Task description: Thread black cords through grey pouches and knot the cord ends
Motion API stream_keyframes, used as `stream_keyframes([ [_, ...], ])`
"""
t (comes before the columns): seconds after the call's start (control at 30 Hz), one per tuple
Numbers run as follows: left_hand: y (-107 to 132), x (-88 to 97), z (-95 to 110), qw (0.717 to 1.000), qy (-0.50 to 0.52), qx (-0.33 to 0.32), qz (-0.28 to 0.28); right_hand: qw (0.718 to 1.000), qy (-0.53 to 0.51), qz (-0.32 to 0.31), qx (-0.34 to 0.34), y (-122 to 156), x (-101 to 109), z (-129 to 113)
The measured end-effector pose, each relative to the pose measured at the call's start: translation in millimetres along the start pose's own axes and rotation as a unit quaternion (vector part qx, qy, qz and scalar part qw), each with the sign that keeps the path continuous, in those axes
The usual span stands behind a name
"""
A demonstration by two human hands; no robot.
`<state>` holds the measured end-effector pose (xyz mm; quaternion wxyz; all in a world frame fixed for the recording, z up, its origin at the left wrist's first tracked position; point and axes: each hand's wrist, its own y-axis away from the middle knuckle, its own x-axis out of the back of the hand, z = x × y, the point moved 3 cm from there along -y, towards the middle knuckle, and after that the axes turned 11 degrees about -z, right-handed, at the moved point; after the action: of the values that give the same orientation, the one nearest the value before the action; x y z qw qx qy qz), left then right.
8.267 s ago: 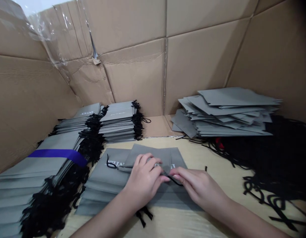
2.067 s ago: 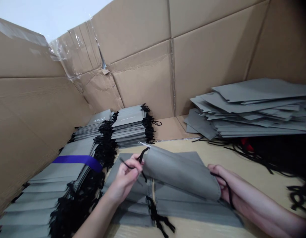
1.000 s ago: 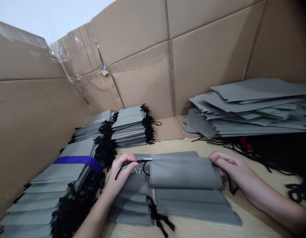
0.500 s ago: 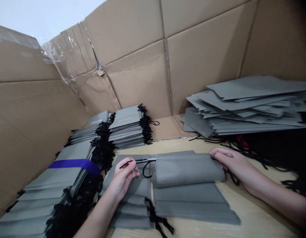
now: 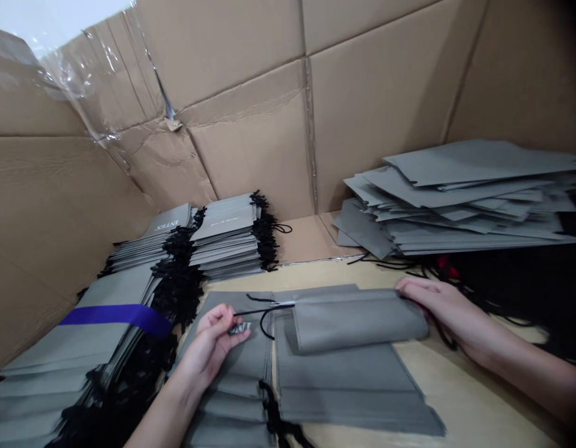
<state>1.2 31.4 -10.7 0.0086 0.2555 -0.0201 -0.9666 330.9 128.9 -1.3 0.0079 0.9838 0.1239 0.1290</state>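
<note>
A grey fabric pouch [image 5: 357, 322] lies folded over on top of a row of flat grey pouches [image 5: 344, 389] in front of me. My left hand [image 5: 208, 345] pinches the black drawstring cord [image 5: 255, 310] that sticks out of the pouch's left end. My right hand [image 5: 444, 311] holds the pouch's right end, fingers closed over its edge, with another bit of black cord beside it.
Stacks of finished pouches with black cords [image 5: 227, 236] stand at the left, one bundle wrapped in a blue band [image 5: 115, 314]. A loose pile of flat grey pouches [image 5: 456, 199] sits at the back right above a heap of black cords [image 5: 512, 280]. Cardboard walls [image 5: 269, 93] enclose the wooden table [image 5: 474, 404].
The pouch came down from a raised, tilted hold to lie on the row. My left hand has drawn the cord out leftward and dropped a little lower. My head tipped down.
</note>
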Motion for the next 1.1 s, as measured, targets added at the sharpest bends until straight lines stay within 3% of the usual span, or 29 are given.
stream_keyframes([
  [0.23,-3,-0.4,3,0.983,-0.185,0.01,-0.014,1.0,0.0,-0.014,-0.014,-5,1,4],
  [0.47,-7,-5.4,1,0.976,-0.217,-0.014,-0.021,0.998,-0.001,-0.064,0.007,-9,-6,9],
  [0.63,-5,-13.8,-3,0.95,-0.296,-0.026,-0.097,0.996,-0.017,-0.078,0.033,-4,-12,1],
  [0.8,-2,-20.0,-6,0.92,-0.369,-0.018,-0.13,0.995,-0.026,-0.087,0.046,2,-15,-4],
  [0.97,0,-14.1,0,0.916,-0.394,-0.043,-0.055,0.995,-0.011,-0.08,0.06,-4,-8,3],
  [1.1,-5,-3.9,3,0.931,-0.359,-0.069,0.0,0.997,-0.015,-0.066,0.047,-11,1,10],
])
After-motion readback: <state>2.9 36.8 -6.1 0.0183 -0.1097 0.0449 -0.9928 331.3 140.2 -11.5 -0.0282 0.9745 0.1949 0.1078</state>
